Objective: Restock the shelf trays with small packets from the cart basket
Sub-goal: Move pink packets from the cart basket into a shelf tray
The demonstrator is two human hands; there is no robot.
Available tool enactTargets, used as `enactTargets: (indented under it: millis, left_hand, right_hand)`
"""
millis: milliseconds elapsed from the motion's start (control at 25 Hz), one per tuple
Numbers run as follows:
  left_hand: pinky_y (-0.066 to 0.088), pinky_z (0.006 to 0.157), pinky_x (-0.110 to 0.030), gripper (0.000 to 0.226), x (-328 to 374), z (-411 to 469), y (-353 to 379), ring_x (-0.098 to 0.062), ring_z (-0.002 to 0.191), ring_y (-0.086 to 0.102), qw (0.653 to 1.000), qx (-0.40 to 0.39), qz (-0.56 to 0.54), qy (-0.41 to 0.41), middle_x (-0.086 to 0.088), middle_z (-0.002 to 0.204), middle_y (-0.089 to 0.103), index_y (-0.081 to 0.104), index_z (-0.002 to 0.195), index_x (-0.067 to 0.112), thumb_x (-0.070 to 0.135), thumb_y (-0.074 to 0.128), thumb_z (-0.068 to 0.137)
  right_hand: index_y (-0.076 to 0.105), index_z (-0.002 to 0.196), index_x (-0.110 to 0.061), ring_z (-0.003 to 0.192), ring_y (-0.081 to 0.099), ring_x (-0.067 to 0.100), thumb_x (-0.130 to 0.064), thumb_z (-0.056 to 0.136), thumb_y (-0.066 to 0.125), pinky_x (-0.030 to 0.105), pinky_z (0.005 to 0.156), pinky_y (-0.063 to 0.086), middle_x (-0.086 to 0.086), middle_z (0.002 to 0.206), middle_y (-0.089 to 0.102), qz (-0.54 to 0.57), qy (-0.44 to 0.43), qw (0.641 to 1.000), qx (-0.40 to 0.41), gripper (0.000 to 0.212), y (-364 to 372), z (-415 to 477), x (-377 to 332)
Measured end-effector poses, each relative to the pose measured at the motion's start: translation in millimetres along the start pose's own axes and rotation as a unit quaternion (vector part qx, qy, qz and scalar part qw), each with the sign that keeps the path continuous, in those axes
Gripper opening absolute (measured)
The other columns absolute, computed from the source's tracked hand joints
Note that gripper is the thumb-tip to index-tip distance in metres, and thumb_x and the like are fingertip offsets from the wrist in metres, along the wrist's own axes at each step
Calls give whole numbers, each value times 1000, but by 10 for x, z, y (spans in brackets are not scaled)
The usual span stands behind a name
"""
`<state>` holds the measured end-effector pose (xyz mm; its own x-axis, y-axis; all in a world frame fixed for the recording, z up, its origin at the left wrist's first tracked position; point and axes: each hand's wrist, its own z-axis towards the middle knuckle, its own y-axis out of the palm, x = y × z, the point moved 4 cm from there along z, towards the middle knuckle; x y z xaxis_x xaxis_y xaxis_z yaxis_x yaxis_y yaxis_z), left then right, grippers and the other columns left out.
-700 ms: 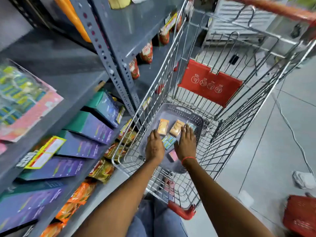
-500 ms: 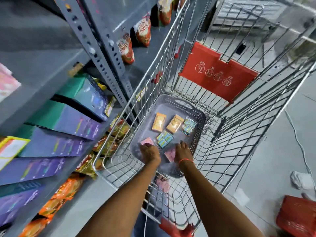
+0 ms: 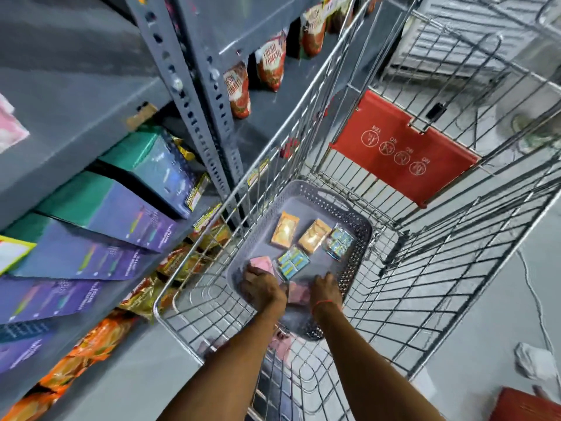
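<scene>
A grey perforated basket [image 3: 349, 208] sits in the wire cart [image 3: 303, 117]. Loose in it are two orange packets [image 3: 285, 229] [image 3: 314, 240], two blue packets [image 3: 340, 243] [image 3: 293, 262] and two pink packets. My left hand [image 3: 262, 288] reaches into the basket's near end, its fingers closed over the near edge of one pink packet [image 3: 262, 264]. My right hand [image 3: 326, 288] is curled, fingers down, right beside the second pink packet [image 3: 299, 291], which lies blurred between my hands; its grip is hidden.
Grey metal shelving [image 3: 188, 86] stands close on the left with purple-green boxes [image 3: 121, 214], tomato pouches [image 3: 270, 65] and orange snack bags [image 3: 79, 354]. The cart's red flap [image 3: 403, 150] is at the far end. A red basket [image 3: 528, 405] sits on the floor at lower right.
The view tipped down toward the cart. Both hands drew back from the basket's middle to its near end, uncovering the blue packets and settling at the two pink packets.
</scene>
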<state>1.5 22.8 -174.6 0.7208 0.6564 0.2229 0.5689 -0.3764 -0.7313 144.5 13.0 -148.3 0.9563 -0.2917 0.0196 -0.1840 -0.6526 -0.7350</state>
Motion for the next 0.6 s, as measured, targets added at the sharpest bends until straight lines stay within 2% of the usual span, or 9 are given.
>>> enactTargets:
  millis: [120,240,360,520,600]
  left_hand:
    - [49,98,-44,103,5,-26,-181,-39,113,54,998,-9,26,50,-26,129,50,37,133,-4,50,82,58]
    - [52,91,-39,96,193,-521,-856,-36,109,57,995,6,27,99,-18,123,57,35,133,-4,42,83,63]
    - [50,84,-33,92,378,-1098,-1506,-31,110,56,988,15,16,150,-17,124,54,32,137,-3,38,81,72]
    - [47,98,-35,98,595,-1559,-2212,-31,125,46,964,91,52,245,-21,139,42,23,144,-2,47,75,77]
    - [45,100,-36,100,690,-1717,-2637,-31,125,45,953,131,35,271,-21,140,42,21,145,-1,48,74,76]
  right_hand:
    - [50,134,-7,130,50,28,-15,100,39,33,104,45,12,141,48,23,13,1000,-3,36,-120,-218,-15]
    - [58,127,-12,125,57,22,-27,92,60,29,100,50,10,136,58,36,35,998,-23,38,-537,-551,-21]
    - [62,120,-12,118,63,22,-43,78,72,30,95,53,9,127,66,48,33,998,-15,53,-1055,-938,-85]
    - [62,121,-13,117,63,28,-48,78,69,34,95,53,14,126,66,63,18,995,74,56,-1906,-1495,-239]
    - [61,124,-12,120,61,29,-46,80,68,34,97,51,15,130,63,70,-10,991,113,56,-2342,-1776,-391]
